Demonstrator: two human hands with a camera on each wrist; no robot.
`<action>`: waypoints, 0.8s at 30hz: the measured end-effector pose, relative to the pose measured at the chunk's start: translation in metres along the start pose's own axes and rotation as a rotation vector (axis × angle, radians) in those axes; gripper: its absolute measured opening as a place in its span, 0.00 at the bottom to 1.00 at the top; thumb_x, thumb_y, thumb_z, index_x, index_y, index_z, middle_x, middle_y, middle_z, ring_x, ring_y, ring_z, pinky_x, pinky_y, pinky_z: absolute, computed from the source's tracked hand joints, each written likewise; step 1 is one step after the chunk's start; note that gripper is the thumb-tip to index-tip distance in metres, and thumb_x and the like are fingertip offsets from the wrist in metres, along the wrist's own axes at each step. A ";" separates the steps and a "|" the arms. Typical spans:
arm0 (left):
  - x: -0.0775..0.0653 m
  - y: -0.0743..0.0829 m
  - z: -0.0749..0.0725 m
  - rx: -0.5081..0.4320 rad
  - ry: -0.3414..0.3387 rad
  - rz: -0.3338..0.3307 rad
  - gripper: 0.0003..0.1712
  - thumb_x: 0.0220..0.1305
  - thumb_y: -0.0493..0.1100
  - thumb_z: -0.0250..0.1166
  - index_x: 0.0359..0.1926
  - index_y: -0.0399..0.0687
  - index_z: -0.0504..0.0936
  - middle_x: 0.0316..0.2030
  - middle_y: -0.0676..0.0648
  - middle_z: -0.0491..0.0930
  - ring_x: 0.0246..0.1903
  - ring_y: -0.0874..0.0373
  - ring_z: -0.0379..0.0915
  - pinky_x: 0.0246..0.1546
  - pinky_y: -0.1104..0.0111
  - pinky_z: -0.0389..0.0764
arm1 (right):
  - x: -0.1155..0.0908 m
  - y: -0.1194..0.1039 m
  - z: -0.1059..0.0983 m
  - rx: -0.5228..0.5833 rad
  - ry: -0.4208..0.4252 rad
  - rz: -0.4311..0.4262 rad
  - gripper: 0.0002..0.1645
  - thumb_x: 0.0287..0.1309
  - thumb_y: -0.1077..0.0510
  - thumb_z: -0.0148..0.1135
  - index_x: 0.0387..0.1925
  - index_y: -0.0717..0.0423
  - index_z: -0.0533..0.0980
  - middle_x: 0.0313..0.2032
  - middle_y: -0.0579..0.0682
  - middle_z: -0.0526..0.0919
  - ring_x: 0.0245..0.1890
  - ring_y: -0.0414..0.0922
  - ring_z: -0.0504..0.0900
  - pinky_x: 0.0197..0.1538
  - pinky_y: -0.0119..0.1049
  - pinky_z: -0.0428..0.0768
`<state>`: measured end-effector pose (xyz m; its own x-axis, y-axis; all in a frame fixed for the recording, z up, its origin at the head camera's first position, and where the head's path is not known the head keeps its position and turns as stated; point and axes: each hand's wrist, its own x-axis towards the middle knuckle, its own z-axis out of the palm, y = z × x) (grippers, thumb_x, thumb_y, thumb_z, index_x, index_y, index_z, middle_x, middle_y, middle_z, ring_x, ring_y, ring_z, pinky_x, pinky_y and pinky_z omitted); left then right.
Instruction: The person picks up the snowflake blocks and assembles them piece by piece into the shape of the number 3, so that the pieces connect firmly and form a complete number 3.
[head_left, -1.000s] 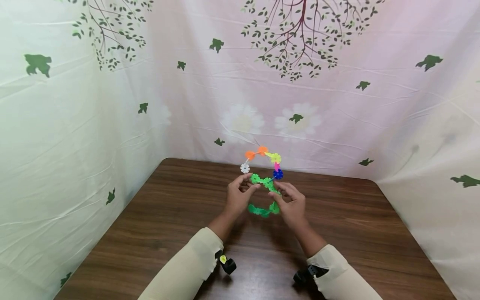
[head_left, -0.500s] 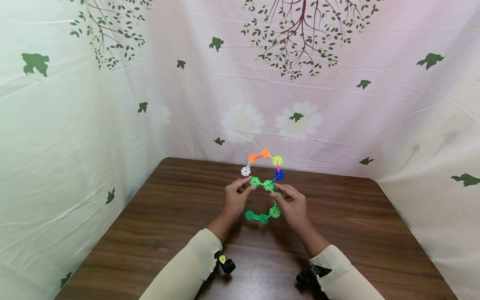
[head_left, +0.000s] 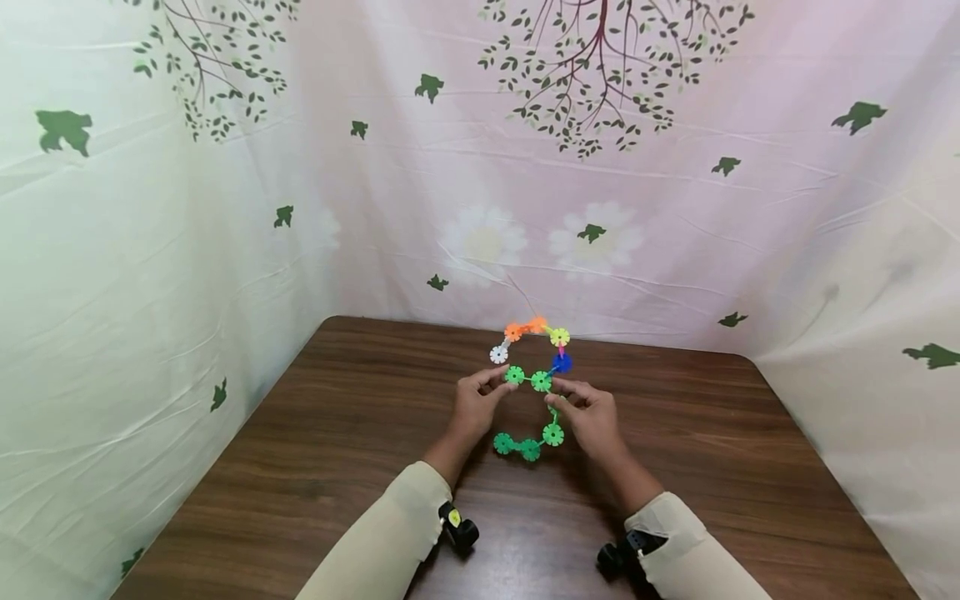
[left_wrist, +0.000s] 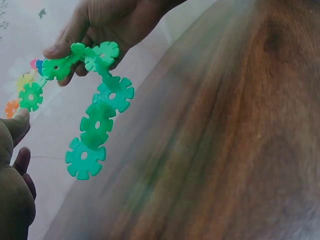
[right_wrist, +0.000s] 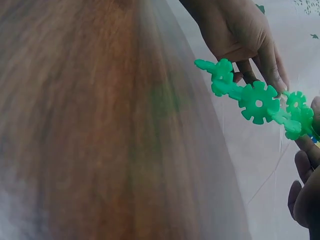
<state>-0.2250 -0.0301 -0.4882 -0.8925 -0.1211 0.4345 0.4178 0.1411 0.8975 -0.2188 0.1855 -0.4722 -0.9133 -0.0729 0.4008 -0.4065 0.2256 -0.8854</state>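
A chain of notched plastic flower discs [head_left: 552, 434] is held up above the table in a shape like a 3. Its upper curve runs from a white disc [head_left: 498, 355] through orange discs [head_left: 536, 324] and a yellow disc [head_left: 559, 337] to pink and a blue disc [head_left: 562, 363]; the middle and lower discs are green. My left hand [head_left: 474, 405] pinches the green disc [head_left: 514, 375] at the middle branch's left end. On the other side my right hand [head_left: 592, 417] pinches the green part just below the junction. In the left wrist view the lower green discs [left_wrist: 97, 124] dangle freely.
The brown wooden table [head_left: 337, 467] lies under both hands. Behind it and at the sides hangs a pale cloth [head_left: 390, 192] printed with trees, leaves and flowers. Each sleeve [head_left: 382, 533] has a black wrist camera [head_left: 463, 533] strapped on.
Both hands have lowered the chain slightly and brought it a little nearer. It now faces the head view more squarely, and its lower curve shows more openly. Both grips stay the same.
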 end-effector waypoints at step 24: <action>-0.007 -0.019 0.008 0.096 -0.074 -0.081 0.17 0.71 0.39 0.75 0.58 0.38 0.91 0.43 0.37 0.91 0.38 0.63 0.80 0.40 0.74 0.81 | 0.000 0.022 -0.009 -0.082 -0.085 0.134 0.20 0.69 0.59 0.75 0.58 0.66 0.87 0.49 0.64 0.90 0.39 0.39 0.87 0.40 0.27 0.82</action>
<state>-0.2287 -0.0238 -0.5091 -0.9344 -0.0632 0.3505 0.3285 0.2274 0.9167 -0.2275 0.1991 -0.4900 -0.9596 -0.1182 0.2555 -0.2803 0.3171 -0.9060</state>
